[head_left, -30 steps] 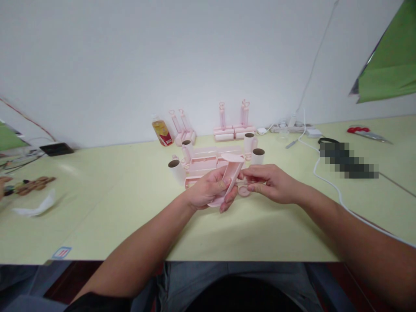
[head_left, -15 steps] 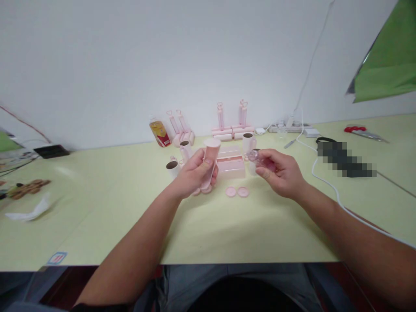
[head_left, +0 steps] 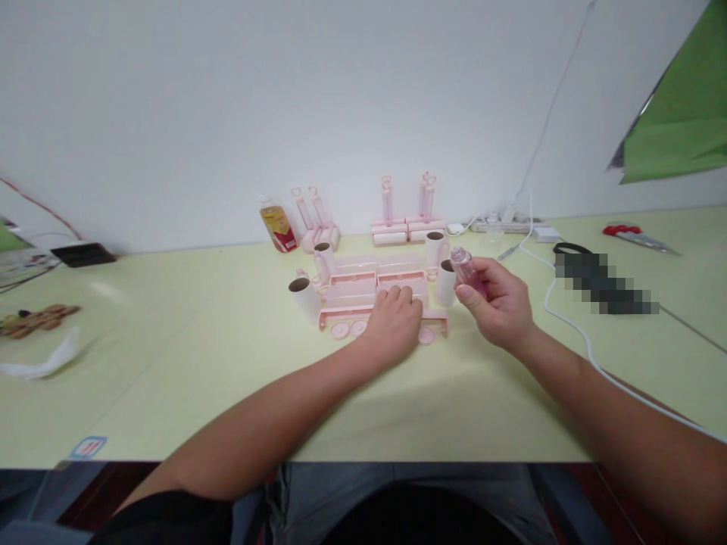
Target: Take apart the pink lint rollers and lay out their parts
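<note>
My left hand (head_left: 393, 322) lies palm down on a long pink plastic cover (head_left: 379, 313) at the front of a cluster of pink parts, fingers curled over its top edge. My right hand (head_left: 495, 299) is raised just right of the cluster and grips a small clear pink handle piece (head_left: 466, 271) between thumb and fingers. Pink trays (head_left: 372, 278) lie behind the left hand. White paper rolls with brown cores stand around them, one roll (head_left: 305, 297) at the left and another roll (head_left: 445, 281) close to my right hand. Small pink round caps (head_left: 348, 329) lie in front.
Assembled pink lint rollers (head_left: 406, 216) stand upright by the wall, next to a yellow bottle (head_left: 276, 225). A white cable (head_left: 573, 322) runs across the pale green table (head_left: 198, 356) on the right, past a power strip (head_left: 505, 224) and red scissors (head_left: 630, 233). Brown bits and white paper (head_left: 39, 362) lie far left.
My left hand has gone down and set the long pink cover on the table at the front of the cluster. My right hand has stayed raised with the clear pink piece.
</note>
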Action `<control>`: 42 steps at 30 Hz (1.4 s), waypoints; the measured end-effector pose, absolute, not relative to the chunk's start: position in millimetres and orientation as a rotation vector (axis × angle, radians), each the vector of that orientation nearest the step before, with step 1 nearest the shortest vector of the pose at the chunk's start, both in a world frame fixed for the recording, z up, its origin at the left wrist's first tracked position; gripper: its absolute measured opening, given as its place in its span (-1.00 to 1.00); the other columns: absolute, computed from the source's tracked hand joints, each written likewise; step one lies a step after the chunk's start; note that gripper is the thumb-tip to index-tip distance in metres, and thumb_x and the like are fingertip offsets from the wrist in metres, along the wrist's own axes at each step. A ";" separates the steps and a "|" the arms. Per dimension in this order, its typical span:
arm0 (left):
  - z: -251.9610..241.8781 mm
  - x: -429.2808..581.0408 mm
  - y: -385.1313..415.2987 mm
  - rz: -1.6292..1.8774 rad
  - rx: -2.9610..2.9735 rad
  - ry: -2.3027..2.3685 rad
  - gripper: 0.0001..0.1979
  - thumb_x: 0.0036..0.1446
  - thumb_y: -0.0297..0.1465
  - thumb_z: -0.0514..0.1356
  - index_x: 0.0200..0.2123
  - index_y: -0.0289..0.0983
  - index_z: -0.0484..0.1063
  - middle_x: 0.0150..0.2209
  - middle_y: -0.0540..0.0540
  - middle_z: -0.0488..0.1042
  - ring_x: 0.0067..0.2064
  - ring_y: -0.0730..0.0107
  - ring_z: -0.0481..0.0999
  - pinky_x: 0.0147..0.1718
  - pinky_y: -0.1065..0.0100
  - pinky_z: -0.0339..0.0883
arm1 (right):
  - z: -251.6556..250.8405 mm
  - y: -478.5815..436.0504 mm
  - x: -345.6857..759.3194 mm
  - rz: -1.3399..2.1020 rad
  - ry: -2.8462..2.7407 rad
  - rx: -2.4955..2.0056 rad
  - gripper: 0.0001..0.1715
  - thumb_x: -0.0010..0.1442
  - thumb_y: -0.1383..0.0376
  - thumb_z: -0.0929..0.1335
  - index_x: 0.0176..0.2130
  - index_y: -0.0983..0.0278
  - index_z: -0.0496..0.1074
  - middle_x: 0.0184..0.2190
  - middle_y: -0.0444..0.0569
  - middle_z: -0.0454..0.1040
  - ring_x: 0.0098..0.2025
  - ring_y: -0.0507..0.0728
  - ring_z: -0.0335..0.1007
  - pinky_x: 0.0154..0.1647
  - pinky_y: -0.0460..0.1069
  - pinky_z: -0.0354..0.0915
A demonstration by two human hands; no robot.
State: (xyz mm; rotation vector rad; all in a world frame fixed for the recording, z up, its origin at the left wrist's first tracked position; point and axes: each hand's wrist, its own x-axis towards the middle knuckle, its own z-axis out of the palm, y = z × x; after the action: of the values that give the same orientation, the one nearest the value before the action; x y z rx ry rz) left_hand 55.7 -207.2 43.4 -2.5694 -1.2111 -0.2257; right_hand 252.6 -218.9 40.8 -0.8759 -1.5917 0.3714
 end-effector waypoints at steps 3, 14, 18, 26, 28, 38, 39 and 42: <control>37.8 58.1 -202.1 -0.242 -2.563 -1.205 -0.87 0.20 -0.41 0.12 -0.27 -0.31 0.45 -0.18 -0.25 0.39 -0.08 0.03 0.32 -0.16 0.07 0.18 | 39.0 -219.1 251.6 0.381 -1.614 -0.874 -0.62 0.19 0.13 0.39 -0.03 0.22 0.42 -0.37 -0.09 0.43 -0.43 0.07 0.26 -0.41 -0.02 0.22; 36.1 51.6 -191.6 -0.311 -2.581 -1.185 -0.79 0.29 -0.36 0.05 -0.22 -0.26 0.48 -0.17 -0.21 0.36 -0.08 0.11 0.31 -0.14 0.12 0.17 | 37.3 -216.8 250.7 0.384 -1.624 -0.866 -0.63 0.19 0.15 0.40 -0.03 0.24 0.42 -0.33 -0.08 0.45 -0.38 0.08 0.31 -0.36 -0.03 0.27; 42.6 50.2 -199.0 -0.338 -2.639 -1.158 -0.68 0.31 -0.20 0.02 -0.12 -0.25 0.46 -0.12 -0.23 0.37 -0.05 0.10 0.32 -0.09 0.09 0.18 | 35.0 -214.1 250.3 0.433 -1.580 -0.870 -0.61 0.17 0.14 0.41 -0.03 0.25 0.42 -0.33 -0.08 0.46 -0.38 0.07 0.32 -0.38 -0.04 0.29; 27.5 51.5 -204.5 -0.380 -2.603 -1.129 -0.20 0.09 0.13 0.12 0.28 -0.18 0.17 0.30 -0.30 0.13 0.34 -0.18 -0.01 0.25 -0.21 -0.22 | 34.5 -215.3 248.6 0.515 -1.539 -0.910 -0.59 0.17 0.11 0.41 -0.04 0.24 0.41 -0.36 -0.07 0.44 -0.41 0.07 0.33 -0.46 -0.05 0.28; 24.7 50.8 -201.0 -0.371 -2.579 -1.171 -0.22 0.11 0.11 0.12 0.29 -0.17 0.16 0.33 -0.30 0.10 0.36 -0.16 -0.04 0.27 -0.23 -0.27 | 35.0 -215.8 248.1 0.536 -1.533 -0.919 -0.58 0.16 0.10 0.41 -0.03 0.24 0.41 -0.36 -0.07 0.44 -0.41 0.08 0.33 -0.47 -0.05 0.28; 22.8 42.7 -196.6 -0.337 -2.613 -1.168 -0.24 0.19 0.06 0.06 0.34 -0.16 0.06 0.39 -0.28 -0.01 0.41 -0.13 -0.12 0.27 -0.25 -0.28 | 29.0 -207.9 242.2 0.805 -1.583 -0.984 -0.67 0.18 0.10 0.39 -0.16 0.28 0.38 -0.51 -0.19 0.33 -0.54 0.01 0.26 -0.52 -0.06 0.24; 22.2 42.3 -196.7 -0.339 -2.613 -1.172 -0.24 0.19 0.07 0.05 0.35 -0.18 0.05 0.39 -0.29 -0.01 0.41 -0.13 -0.12 0.27 -0.24 -0.28 | 26.7 -206.5 241.3 0.836 -1.587 -0.997 -0.67 0.19 0.10 0.38 -0.17 0.28 0.38 -0.54 -0.20 0.33 -0.55 0.01 0.26 -0.52 -0.06 0.24; 21.3 42.0 -196.8 -0.354 -2.607 -1.180 -0.25 0.22 0.06 0.02 0.34 -0.22 0.05 0.38 -0.32 0.00 0.41 -0.11 -0.11 0.28 -0.23 -0.27 | 19.5 -202.9 238.2 0.922 -1.591 -1.017 -0.68 0.19 0.10 0.37 -0.18 0.29 0.37 -0.58 -0.22 0.32 -0.57 0.01 0.26 -0.52 -0.06 0.23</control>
State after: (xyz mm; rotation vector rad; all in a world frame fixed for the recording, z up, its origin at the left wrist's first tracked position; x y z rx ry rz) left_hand 42.0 -196.8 21.3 -2.6066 -1.1802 -0.3544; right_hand 238.2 -202.9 19.5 -1.0173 -1.5908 0.9219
